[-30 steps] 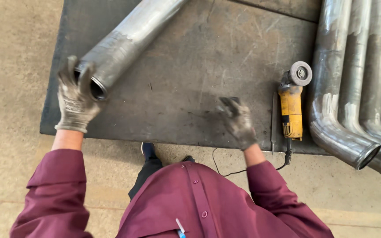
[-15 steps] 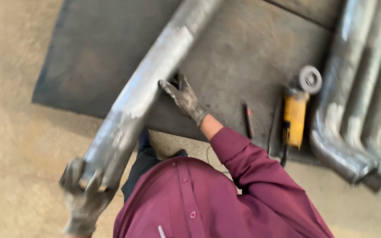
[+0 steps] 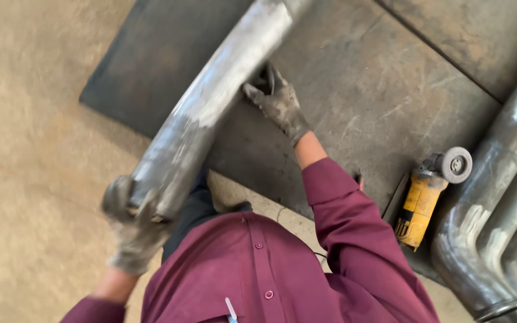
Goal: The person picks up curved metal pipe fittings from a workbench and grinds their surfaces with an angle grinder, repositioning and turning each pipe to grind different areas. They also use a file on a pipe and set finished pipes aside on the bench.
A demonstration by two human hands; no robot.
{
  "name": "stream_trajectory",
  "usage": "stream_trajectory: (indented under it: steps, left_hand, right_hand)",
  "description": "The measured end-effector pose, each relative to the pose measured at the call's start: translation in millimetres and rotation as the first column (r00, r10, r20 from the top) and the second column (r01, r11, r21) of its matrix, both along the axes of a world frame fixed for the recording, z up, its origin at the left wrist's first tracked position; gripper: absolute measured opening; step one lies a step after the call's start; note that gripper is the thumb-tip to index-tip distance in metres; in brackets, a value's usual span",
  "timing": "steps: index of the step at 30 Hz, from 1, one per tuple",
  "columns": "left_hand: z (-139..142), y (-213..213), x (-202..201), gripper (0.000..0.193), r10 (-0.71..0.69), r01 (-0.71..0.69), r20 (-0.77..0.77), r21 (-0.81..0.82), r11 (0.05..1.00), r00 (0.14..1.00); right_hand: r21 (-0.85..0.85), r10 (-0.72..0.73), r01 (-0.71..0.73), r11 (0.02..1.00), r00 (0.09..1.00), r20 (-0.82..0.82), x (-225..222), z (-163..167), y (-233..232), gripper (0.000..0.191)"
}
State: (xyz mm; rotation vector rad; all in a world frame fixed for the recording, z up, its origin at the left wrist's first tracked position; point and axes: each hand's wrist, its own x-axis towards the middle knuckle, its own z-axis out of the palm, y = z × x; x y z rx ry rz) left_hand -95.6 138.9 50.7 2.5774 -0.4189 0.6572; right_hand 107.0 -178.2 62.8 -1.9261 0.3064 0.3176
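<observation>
Head view: a long grey metal pipe (image 3: pixel 213 113) is lying slantwise across the picture, its upper end running off the top edge over the dark steel table (image 3: pixel 354 113) and its lower end jutting out past the table's near edge, above the concrete floor (image 3: pixel 31 149). The left hand (image 3: pixel 134 224), in a worn grey glove and blurred, is gripping that lower open end, fingers curled over the rim. The right hand (image 3: pixel 277 103), gloved the same way, is pressing against the pipe's right side about midway along, fingers spread and partly tucked beneath it; whether it is truly clasping the pipe is not clear. Both sleeves are maroon, as is the shirt (image 3: pixel 258 275) filling the bottom of the frame. On the table to the right, a yellow angle grinder (image 3: pixel 429 197) is lying on its side, its disc end pointing away from the person, well apart from either hand. Just beside it, several bent grey pipes (image 3: pixel 498 227) are resting side by side along the right edge.
</observation>
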Motion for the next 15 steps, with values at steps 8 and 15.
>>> stream_trajectory:
  steps: [8,15]
  left_hand:
    - [-34,-67,182,0.068,-0.017,0.023,0.067,-0.080,0.997,0.998]
    - [-52,-141,339,0.085,-0.011,0.017,0.102,-0.058,0.998,0.995]
  right_hand:
    - [-0.074,0.162,-0.145,0.987,0.907,0.389,-75,22,-11,0.047]
    - [-0.045,-0.479,0.481,0.876,0.877,0.040,-186,-34,-65,0.043]
